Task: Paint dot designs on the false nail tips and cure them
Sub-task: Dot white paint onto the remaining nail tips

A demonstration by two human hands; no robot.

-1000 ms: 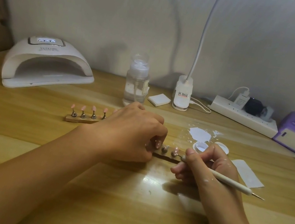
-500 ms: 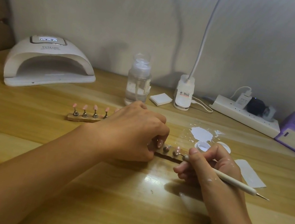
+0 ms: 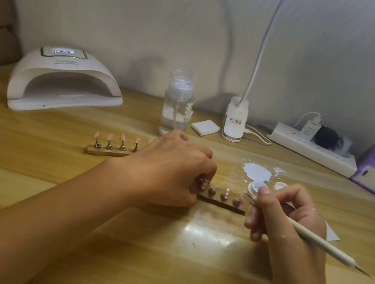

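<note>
The table (image 3: 158,274) is pale wood, varnished glossy. The curing lamp (image 3: 68,75) is smooth white plastic and the pump bottle (image 3: 175,114) is clear plastic. The far strip (image 3: 107,152) and near strip (image 3: 223,204) are dull wood with metal pegs (image 3: 122,147) — the pink nail tips (image 3: 122,137) are shiny. The dotting tool (image 3: 321,245) has a matt white handle and a metal point.

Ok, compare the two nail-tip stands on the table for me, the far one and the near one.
The far stand lies free of both hands; the left hand holds the near stand at its left end, and the right hand holds a dotting tool at its other end. The far stand shows four pink tips in full, the near stand three. The far stand looks light tan, the near stand darker. Both carry pink tips on metal pegs.
</note>
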